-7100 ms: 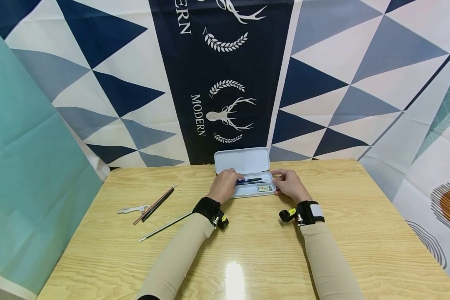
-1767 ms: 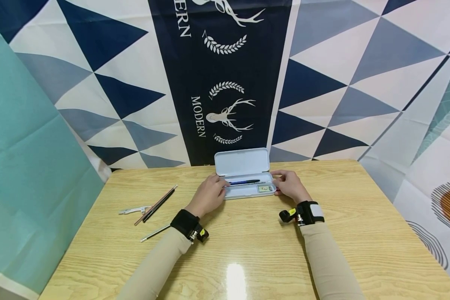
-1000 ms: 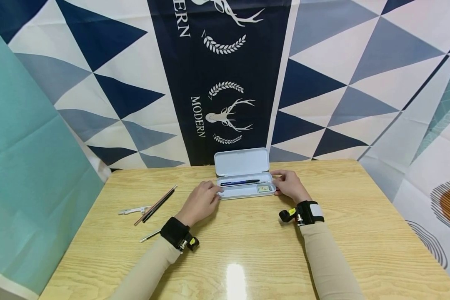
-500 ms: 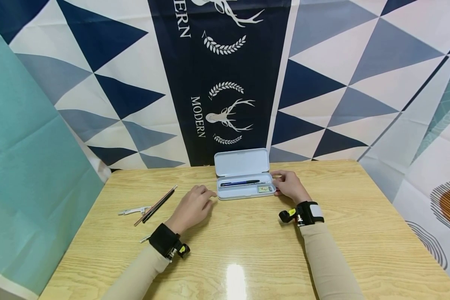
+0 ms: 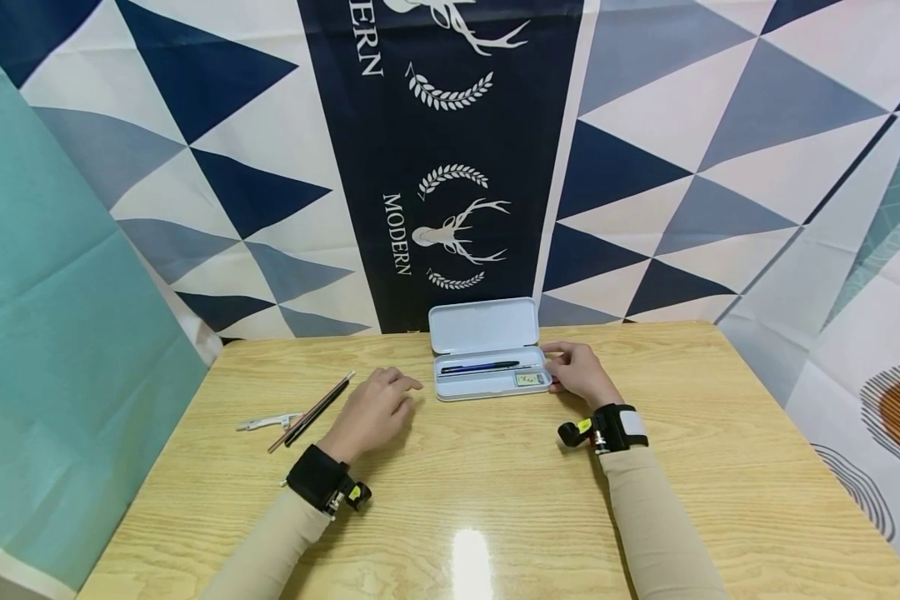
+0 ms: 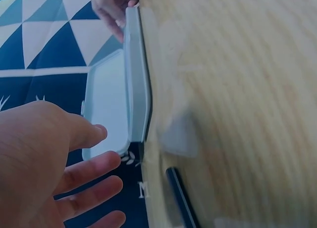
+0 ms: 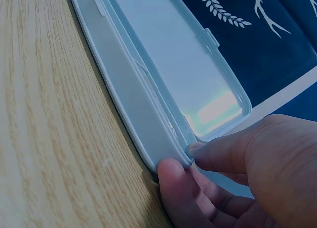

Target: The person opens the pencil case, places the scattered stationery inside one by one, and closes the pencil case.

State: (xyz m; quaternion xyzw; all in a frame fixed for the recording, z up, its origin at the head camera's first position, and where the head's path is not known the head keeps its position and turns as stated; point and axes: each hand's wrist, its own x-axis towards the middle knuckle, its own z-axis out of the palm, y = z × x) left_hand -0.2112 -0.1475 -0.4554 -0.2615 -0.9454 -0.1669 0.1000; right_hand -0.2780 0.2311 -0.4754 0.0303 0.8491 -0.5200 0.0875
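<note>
A light blue pencil case (image 5: pixel 465 387) stands at the back of the table with its lid (image 5: pixel 483 327) raised. Inside lie a dark blue pen (image 5: pixel 487 366) and, in the front right corner, an eraser (image 5: pixel 528 380). My right hand (image 5: pixel 581 375) holds the case's right end between thumb and fingers, as the right wrist view shows. Left of the case, my left hand (image 5: pixel 371 412) hovers over the table with fingers apart, holding nothing. Beyond it lie a black pencil (image 5: pixel 317 413), a pinkish pencil (image 5: pixel 276 443) and a silvery compass (image 5: pixel 264 422).
A patterned cloth (image 5: pixel 457 125) hangs directly behind the case. A teal cloth (image 5: pixel 67 333) borders the wooden table (image 5: pixel 525 517) on the left. A white pencil tip (image 5: pixel 284 482) shows beside my left wrist strap, which hides the rest of that pencil.
My left hand has drawn back from inside the pencil case, letting go of the pen, and moved left towards the loose pencils. My right hand has stayed at the case's right end.
</note>
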